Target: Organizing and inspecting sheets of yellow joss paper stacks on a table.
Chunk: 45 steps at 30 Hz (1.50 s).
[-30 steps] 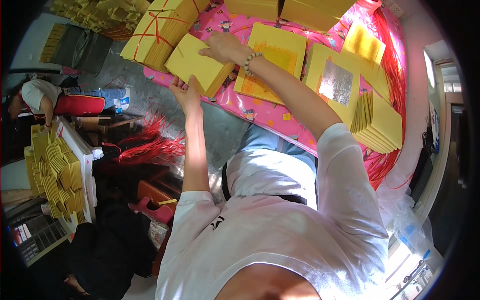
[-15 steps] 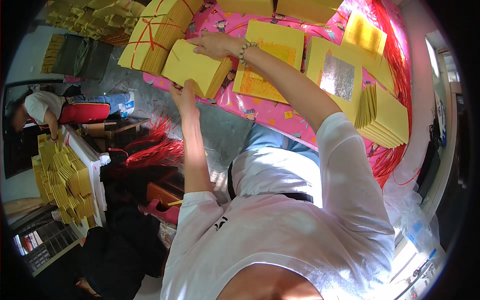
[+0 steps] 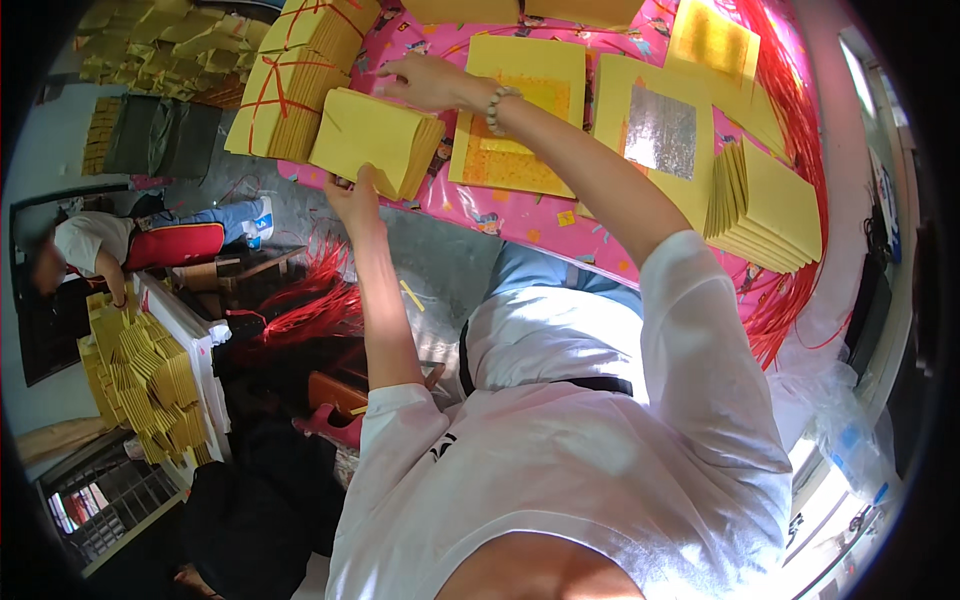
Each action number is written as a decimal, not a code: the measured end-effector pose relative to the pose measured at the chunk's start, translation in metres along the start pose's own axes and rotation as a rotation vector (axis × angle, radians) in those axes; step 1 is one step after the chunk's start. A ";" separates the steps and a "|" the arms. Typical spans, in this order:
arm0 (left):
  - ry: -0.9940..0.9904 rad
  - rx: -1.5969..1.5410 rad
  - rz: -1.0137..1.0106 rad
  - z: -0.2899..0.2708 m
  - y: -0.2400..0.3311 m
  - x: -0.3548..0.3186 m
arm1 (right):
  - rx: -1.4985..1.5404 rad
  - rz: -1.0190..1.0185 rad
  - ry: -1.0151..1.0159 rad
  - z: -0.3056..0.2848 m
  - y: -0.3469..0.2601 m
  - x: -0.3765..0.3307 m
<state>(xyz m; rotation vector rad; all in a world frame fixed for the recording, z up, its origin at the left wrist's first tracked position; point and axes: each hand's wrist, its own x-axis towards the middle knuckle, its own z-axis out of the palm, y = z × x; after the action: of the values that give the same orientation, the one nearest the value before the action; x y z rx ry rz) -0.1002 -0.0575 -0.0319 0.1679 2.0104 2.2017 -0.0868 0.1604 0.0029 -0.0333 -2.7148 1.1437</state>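
A stack of folded yellow paper (image 3: 370, 135) lies at the near left edge of the pink patterned table. My left hand (image 3: 355, 200) grips its near edge, thumb on top and fingers partly hidden below. My right hand (image 3: 425, 82), with a beaded bracelet at the wrist, hovers by the stack's far right corner, fingers loosely apart and nothing visible in them. To the left stand yellow paper bundles (image 3: 275, 105) tied with red string. Right of the stack lies a yellow paper pile (image 3: 515, 165) with an orange-printed square on top.
Farther right are a silver-patched paper pile (image 3: 662, 128), a fanned yellow stack (image 3: 770, 205) and long red strands (image 3: 790, 130) along the table's right side. At left, a person (image 3: 95, 245) bends by a white table (image 3: 185, 350) heaped with yellow paper. Red strands (image 3: 315, 295) lie below.
My right hand has lifted off the stack's top and shifted slightly right. My left hand stays at the near edge. The view has shifted a little.
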 end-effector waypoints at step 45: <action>-0.646 0.713 0.642 0.057 0.042 -0.093 | -0.404 0.145 -0.025 -0.064 -0.039 -0.215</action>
<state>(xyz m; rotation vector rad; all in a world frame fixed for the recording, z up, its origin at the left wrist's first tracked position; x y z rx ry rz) -0.0004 -0.0229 0.0168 1.5468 2.3743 1.2215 0.1383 0.1574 0.0376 -0.2783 -2.9591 0.6095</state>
